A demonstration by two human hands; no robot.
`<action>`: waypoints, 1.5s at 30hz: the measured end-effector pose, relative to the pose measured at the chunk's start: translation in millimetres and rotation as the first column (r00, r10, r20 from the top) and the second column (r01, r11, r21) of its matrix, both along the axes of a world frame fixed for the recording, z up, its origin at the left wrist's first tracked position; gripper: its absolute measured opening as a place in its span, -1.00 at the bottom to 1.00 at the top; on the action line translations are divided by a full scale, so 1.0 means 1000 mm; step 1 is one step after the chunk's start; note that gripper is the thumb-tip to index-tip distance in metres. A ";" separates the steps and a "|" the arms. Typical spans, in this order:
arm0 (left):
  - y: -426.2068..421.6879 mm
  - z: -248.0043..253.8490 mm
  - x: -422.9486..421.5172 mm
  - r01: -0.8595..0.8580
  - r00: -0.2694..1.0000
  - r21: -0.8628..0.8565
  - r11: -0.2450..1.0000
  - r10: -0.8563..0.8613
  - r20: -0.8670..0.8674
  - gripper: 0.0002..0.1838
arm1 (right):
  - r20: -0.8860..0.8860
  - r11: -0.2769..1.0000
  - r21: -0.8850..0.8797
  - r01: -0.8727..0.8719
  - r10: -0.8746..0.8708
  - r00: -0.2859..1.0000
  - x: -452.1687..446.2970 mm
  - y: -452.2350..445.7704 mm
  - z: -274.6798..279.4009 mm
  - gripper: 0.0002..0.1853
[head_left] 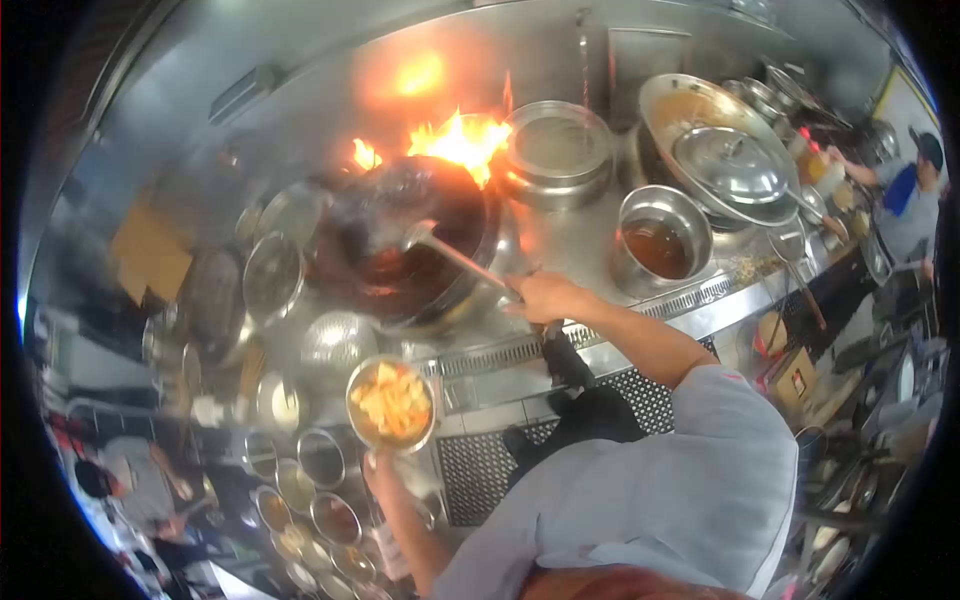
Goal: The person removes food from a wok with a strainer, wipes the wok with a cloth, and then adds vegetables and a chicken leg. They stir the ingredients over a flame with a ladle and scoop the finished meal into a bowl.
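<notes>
Stainless-steel cooking range [560, 240] fills the far part of the kitchen, with bright flames [462, 142] leaping along the far edge of a large, dark wok [450, 208] left of the middle. Farther right stand a covered steel pot [560, 150] and, nearer, an open pot of brown liquid [660, 245]. Right hand [553, 299] has its fingers curled firmly round the handle of a long-handled ladle [462, 260], whose blurred head reaches into the wok. Left hand [381, 474] is closed at the near side of a round metal bowl [392, 445], which it holds up just near of the wok; whether it grips the rim or a handle, I cannot tell. Yellow-orange chunks [390, 400] fill that bowl. Judging from this, the step in hand is readying the hot wok, the chunks not yet in it. Adding them would call for lifting the bowl over the near rim, tipping it low and smoothly, with the ladle drawn aside and the left hand well clear of the flames.
</notes>
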State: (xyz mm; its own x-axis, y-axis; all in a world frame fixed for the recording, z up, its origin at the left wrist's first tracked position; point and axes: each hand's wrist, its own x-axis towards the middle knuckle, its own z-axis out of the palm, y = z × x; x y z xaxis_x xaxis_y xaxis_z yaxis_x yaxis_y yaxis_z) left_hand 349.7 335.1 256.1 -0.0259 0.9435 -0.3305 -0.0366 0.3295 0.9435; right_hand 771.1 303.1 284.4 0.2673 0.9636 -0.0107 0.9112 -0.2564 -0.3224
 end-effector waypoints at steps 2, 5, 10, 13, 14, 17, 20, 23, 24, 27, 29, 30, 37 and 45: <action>-0.012 0.017 0.008 -0.057 0.995 -0.017 0.998 0.056 -0.082 -0.72 | 0.019 0.985 0.155 -0.070 0.068 0.998 0.035 0.009 0.004 -0.64; -0.028 0.014 0.003 -0.100 0.987 -0.007 0.995 0.099 -0.123 -0.71 | -0.059 0.806 0.451 0.383 -0.401 0.914 0.163 0.042 0.047 -0.78; -0.048 0.020 0.038 -0.260 0.964 -0.003 0.966 0.260 -0.060 -0.71 | -0.187 0.659 0.529 0.535 -0.525 0.830 0.372 0.108 0.036 -0.79; -0.051 0.001 0.032 -0.335 0.940 0.004 0.942 0.334 -0.064 -0.75 | -0.456 0.559 0.409 0.721 -0.560 0.692 0.441 0.140 0.004 -0.82; -0.054 -0.001 0.030 -0.319 0.946 -0.026 0.947 0.317 -0.066 -0.77 | -0.462 0.570 0.410 0.713 -0.544 0.700 0.453 0.146 -0.002 -0.82; -0.060 -0.023 0.004 -0.295 0.944 0.019 0.955 0.295 -0.148 -0.78 | -0.737 0.589 0.474 0.654 -0.140 0.661 0.457 0.160 -0.001 -0.81; -0.065 -0.005 0.026 -0.242 0.937 0.083 0.967 0.256 -0.237 -0.77 | -0.650 0.665 0.462 0.587 -0.196 0.734 0.466 0.161 0.002 -0.79; -0.036 0.057 0.083 -0.232 0.935 0.069 0.970 0.242 -0.258 -0.76 | -0.636 0.755 0.395 0.523 -0.186 0.749 0.437 0.139 0.031 -0.76; -0.031 0.075 0.097 -0.261 0.931 0.068 0.963 0.270 -0.247 -0.75 | -0.398 0.671 0.500 0.548 -0.384 0.833 0.417 0.149 0.043 -0.78; -0.031 0.075 0.096 -0.263 0.902 0.179 0.948 0.307 -0.305 -0.70 | -0.281 0.714 0.501 0.489 -0.400 0.872 0.404 0.170 0.005 -0.86; 0.003 0.059 0.073 -0.247 0.929 0.104 0.963 0.266 -0.257 -0.76 | -0.460 0.786 0.519 0.336 -0.074 0.885 0.291 0.126 0.039 -0.85; 0.027 0.041 0.059 -0.258 0.946 0.144 0.955 0.280 -0.165 -0.75 | -0.154 0.888 0.449 0.096 -0.029 0.988 0.217 0.092 0.076 -0.76; 0.167 0.062 0.077 0.128 0.922 0.313 0.941 0.004 -0.387 -0.66 | -0.317 0.936 -0.325 -0.138 0.030 0.948 -0.029 0.021 -0.011 -0.22; 0.268 0.055 0.165 0.528 0.492 0.383 0.758 0.095 -0.865 -0.28 | -0.992 0.948 -0.121 0.294 -0.125 -0.005 -0.079 -0.019 -0.016 -0.71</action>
